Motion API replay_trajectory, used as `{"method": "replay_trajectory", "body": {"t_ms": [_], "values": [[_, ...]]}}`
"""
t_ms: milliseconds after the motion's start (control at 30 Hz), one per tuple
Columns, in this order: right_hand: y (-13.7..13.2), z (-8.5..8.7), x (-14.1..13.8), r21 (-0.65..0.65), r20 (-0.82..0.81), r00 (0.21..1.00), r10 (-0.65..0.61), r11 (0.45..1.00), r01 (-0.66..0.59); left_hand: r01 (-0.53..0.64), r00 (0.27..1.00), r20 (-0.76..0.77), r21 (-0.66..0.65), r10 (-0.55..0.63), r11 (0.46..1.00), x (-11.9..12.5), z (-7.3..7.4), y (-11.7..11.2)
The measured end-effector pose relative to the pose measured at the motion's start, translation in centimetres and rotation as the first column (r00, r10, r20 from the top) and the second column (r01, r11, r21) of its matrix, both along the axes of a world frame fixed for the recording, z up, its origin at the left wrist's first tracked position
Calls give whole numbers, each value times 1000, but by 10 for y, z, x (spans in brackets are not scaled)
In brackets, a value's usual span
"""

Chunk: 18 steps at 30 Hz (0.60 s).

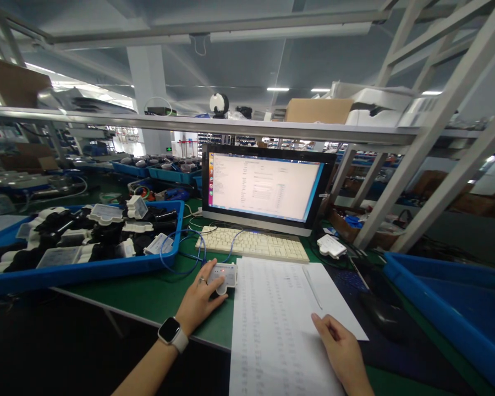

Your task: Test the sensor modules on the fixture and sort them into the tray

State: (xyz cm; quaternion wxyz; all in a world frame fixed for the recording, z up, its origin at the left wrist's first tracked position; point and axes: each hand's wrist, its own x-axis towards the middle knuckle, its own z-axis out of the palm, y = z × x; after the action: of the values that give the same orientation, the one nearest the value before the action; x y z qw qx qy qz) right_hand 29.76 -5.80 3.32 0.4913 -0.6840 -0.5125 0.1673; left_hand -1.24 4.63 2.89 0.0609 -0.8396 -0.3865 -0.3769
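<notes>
My left hand (204, 294), with a watch on its wrist, grips a small white plastic box (230, 273) with a red light at the table's front edge. A blue cable (181, 271) loops beside that box. Loosely curled on the printed sheets (268, 324), my right hand (340, 346) has nothing visible in its fingers. A slim pen (312, 289) lies on the paper just beyond it, apart from the fingertips. Behind the paper is a cream keyboard (251, 243), below a lit monitor (266, 184) whose text is too small to read.
On the left, a blue bin (119, 269) holds several white and black parts. Another blue bin (449, 308) stands at the right, near a black mouse (381, 316). Beside the monitor lies a white part (331, 247). A loaded shelf (247, 126) crosses above.
</notes>
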Motion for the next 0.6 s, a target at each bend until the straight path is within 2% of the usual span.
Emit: {"method": "replay_trajectory", "body": {"t_ms": [600], "values": [[0, 3, 1, -17, 19, 1000, 4, 1000, -3, -5, 1000, -4, -13, 5, 1000, 0, 1, -1]]}}
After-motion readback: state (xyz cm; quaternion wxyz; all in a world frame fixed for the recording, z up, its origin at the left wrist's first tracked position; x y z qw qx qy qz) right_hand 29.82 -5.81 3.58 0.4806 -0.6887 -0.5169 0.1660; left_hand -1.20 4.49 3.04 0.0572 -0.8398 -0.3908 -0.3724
